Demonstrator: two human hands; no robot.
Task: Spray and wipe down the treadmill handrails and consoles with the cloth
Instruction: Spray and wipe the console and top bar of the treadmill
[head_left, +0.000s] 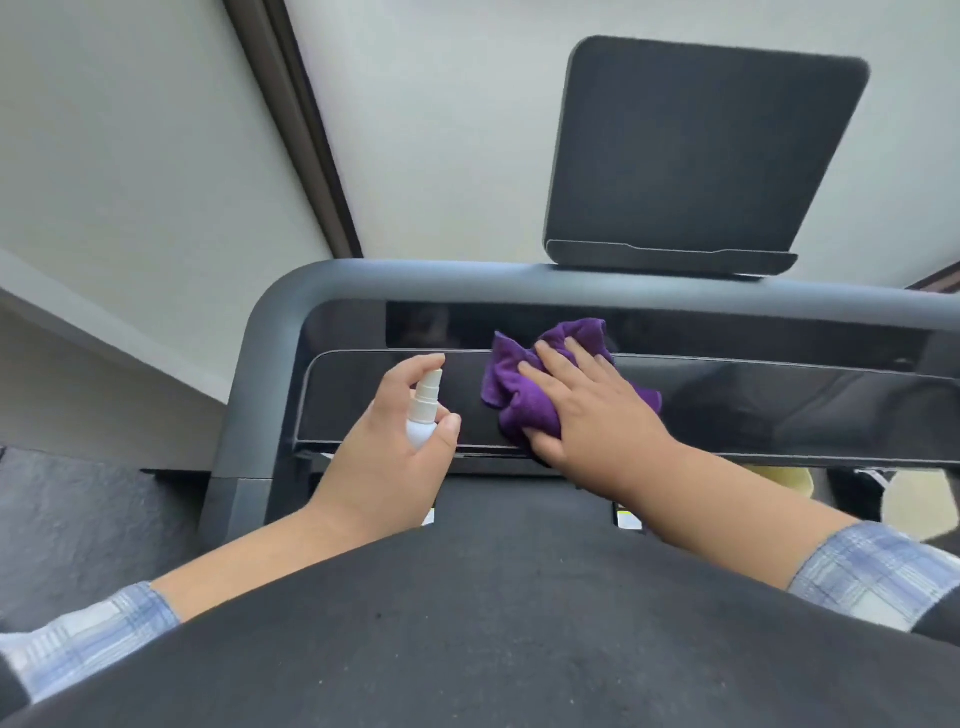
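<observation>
Purple cloth (524, 387) bunched on the glossy black console panel (779, 405), roughly mid-width, spilling over the panel's far edge toward the recessed display strip (441, 327). Right hand (587, 410) flat on top of it, fingers straight and slightly spread, pressing the cloth onto the panel; thumb down at the panel's near edge. Left hand (395, 441) just left of the cloth, not touching it, fingers curled round a small white spray bottle (423, 410), index finger arched over the nozzle, which sits over the panel's left half. Grey handrail (291, 306) wraps the console's far edge and left corner. Dark tablet holder (696, 156) stands up off the rail's far side, right of centre. Plaid sleeves on both forearms.
</observation>
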